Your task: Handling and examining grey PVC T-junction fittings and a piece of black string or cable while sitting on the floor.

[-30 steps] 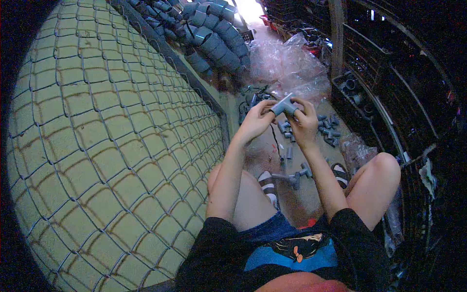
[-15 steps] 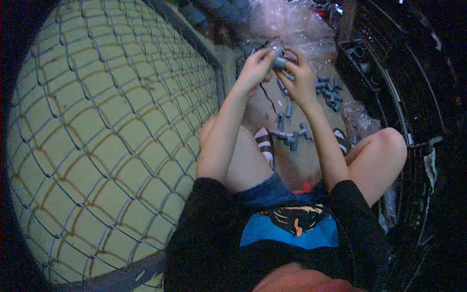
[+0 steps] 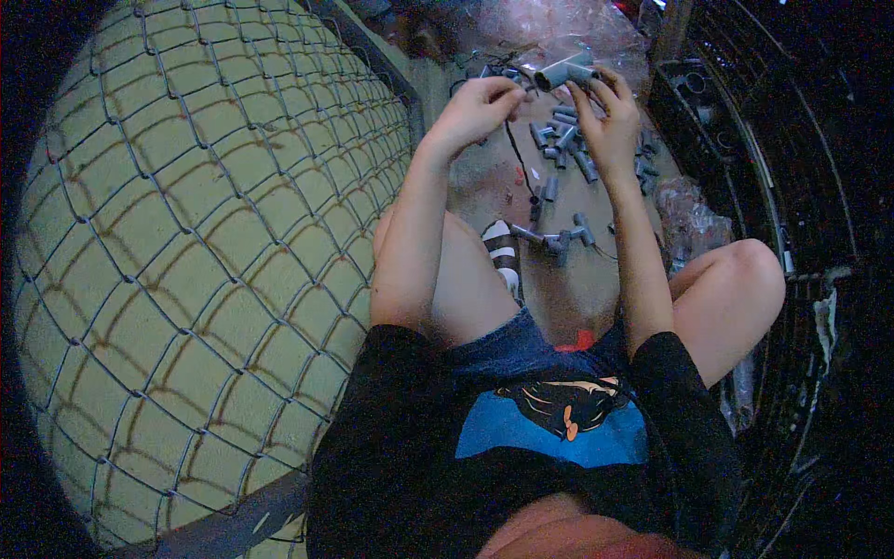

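A grey T-shaped pipe fitting [image 3: 565,71] is raised above the floor, one open end facing left. My right hand [image 3: 610,116] grips it by its short branch with fingers and thumb. To its left, apart from the fitting, my left hand [image 3: 481,110] has its fingers curled and thumb and fingertips together. Whether anything small is pinched there is hidden. Below the hands, several loose grey pipe fittings [image 3: 565,140] lie in a heap on the floor. Nearer my feet sits a joined group of grey fittings [image 3: 557,241], with a short grey pipe piece [image 3: 550,189] beyond it.
A chain-link fence [image 3: 214,252] rises along my left. Clear plastic wrapping [image 3: 521,33] is piled at the far end, and a crumpled plastic bag [image 3: 691,224] lies by my right knee. Dark metal racking [image 3: 764,186] lines the right side. A thin black cord [image 3: 519,154] crosses the floor.
My left hand has come off the fitting and moved slightly left. My right hand has carried the fitting up and to the right, and it now shows plainly as a T.
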Available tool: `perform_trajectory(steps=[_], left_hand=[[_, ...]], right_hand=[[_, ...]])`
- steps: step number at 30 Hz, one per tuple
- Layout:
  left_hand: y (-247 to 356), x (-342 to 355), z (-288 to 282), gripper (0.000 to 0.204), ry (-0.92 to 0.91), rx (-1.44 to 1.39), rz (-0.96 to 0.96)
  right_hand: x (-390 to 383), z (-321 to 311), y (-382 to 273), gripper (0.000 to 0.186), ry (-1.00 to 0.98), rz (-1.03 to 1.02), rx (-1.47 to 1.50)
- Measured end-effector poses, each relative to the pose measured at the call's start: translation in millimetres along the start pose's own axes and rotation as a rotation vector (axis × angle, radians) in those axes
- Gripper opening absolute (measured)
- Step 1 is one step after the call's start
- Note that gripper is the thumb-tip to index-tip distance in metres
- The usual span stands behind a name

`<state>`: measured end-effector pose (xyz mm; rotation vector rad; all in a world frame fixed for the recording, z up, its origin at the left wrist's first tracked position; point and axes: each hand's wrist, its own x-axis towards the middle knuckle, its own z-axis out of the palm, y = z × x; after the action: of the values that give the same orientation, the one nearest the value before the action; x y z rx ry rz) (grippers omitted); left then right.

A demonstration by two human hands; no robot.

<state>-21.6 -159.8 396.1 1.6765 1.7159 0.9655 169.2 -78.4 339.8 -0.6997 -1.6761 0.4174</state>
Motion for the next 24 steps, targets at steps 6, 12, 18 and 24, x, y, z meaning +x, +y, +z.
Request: perform_trajectory(steps=[6,12,18,24], left_hand=[[16.4,-5.3,0.0,0.026,0.272,0.249,0.099],[24.7,-10.4,-1.1,0.021,0.280,0.345,0.237],[21.4,-4.4,7.1,0.023,0.357,0.229,0.296],[27.6,-7.5,16.8,0.022,0.405,0.348,0.363]], right_hand=[[-3.8,6.2,-1.7,0.023,-0.015,-0.012,-0.019],[-4.6,8.8,2.5,0.022,0.015,-0.011,-0.008],[-3.2,10.1,4.3,0.025,0.047,0.021,0.036],[-2.1,10.8,0.4,0.026,0.080,-0.010,0.026]])
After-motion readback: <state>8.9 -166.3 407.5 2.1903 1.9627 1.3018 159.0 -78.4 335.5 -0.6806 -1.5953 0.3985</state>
